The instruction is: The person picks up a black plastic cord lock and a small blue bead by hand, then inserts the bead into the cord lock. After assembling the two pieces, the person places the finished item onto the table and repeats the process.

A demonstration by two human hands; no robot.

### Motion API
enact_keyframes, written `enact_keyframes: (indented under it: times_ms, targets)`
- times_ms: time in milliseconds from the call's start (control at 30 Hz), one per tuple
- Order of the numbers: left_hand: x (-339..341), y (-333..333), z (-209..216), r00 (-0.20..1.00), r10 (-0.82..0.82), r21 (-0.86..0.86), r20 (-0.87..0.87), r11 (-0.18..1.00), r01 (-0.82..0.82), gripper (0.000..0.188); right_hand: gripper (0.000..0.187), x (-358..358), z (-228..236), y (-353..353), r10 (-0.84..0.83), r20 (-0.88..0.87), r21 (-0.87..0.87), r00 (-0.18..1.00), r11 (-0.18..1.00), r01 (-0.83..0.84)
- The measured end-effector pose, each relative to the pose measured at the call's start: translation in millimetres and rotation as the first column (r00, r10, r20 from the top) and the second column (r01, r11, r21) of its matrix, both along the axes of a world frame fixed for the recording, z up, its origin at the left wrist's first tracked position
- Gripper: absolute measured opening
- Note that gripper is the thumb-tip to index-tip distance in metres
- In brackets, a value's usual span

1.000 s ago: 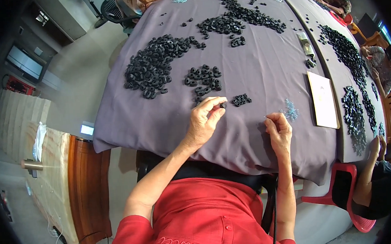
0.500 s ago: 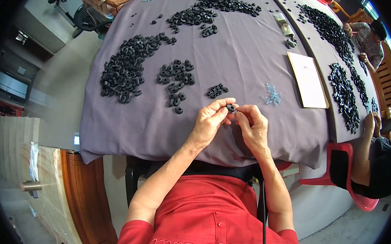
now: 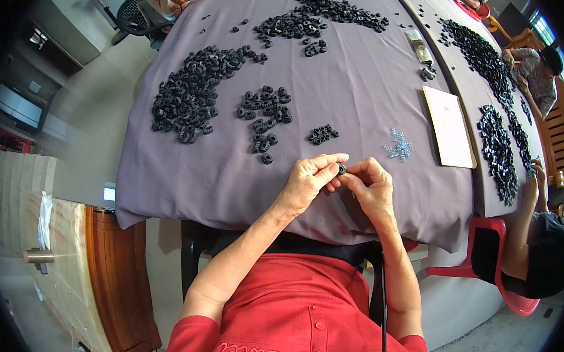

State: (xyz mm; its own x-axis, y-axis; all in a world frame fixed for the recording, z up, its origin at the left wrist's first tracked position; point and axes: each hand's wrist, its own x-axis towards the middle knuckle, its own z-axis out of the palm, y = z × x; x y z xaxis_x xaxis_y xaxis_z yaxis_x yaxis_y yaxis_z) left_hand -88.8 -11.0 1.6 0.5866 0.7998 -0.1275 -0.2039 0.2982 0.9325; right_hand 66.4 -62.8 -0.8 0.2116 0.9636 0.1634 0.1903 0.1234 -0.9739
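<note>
My left hand (image 3: 305, 182) pinches a small round black ribbed part (image 3: 341, 169) between thumb and fingers, over the near side of the cloth-covered table. Against it from the right, the fingertips of my right hand (image 3: 371, 185) are pressed together; whatever they hold is hidden. Just beyond my hands lies a little cluster of small black parts (image 3: 323, 134). A scatter of tiny clear-blue pieces (image 3: 399, 147) lies beyond my right hand. Farther left are a loose group of black ribbed parts (image 3: 265, 105) and a large heap of them (image 3: 186, 95).
More black parts (image 3: 343, 12) spread across the far side. A pale flat board (image 3: 447, 127) and a small packet (image 3: 419, 46) lie toward the right. Past the table seam (image 3: 446, 69), other people sit beside long black piles (image 3: 497, 153). A red chair (image 3: 501, 253) stands at right.
The view has shifted slightly, so the table's things sit lower and more to the right. Both hands remain together; the black part has turned and is more covered by my fingers.
</note>
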Motion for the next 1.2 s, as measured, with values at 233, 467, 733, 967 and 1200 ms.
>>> enact_keyframes:
  times_ms: [233, 467, 733, 967, 1200]
  targets:
    - [-17, 4, -5, 0.969, 0.149, -0.226, 0.196, 0.969, -0.103, 0.018, 0.018, 5, 21, 24, 0.092, 0.218, -0.071, 0.972, 0.994, -0.078]
    - [-3, 10, -6, 0.910, 0.308, -0.359, 0.277, 0.912, -0.199, 0.016, 0.012, 6, 5, 73, -0.107, 0.612, 0.172, 0.783, 0.985, 0.001]
    - [6, 2, -11, 0.897, 0.334, -0.382, 0.291, 0.900, -0.211, 0.017, 0.020, -2, 1, 71, -0.081, 0.707, 0.109, 0.703, 0.994, 0.005]
    - [14, 2, -5, 0.915, 0.304, -0.359, 0.264, 0.912, -0.199, 0.017, 0.014, 11, 11, 36, -0.010, 0.129, -0.097, 0.992, 0.995, 0.023]
    - [30, 4, -1, 0.929, 0.297, -0.319, 0.220, 0.922, -0.219, 0.016, 0.010, 7, 13, 8, -0.089, -0.407, -0.119, 0.909, 0.992, 0.044]
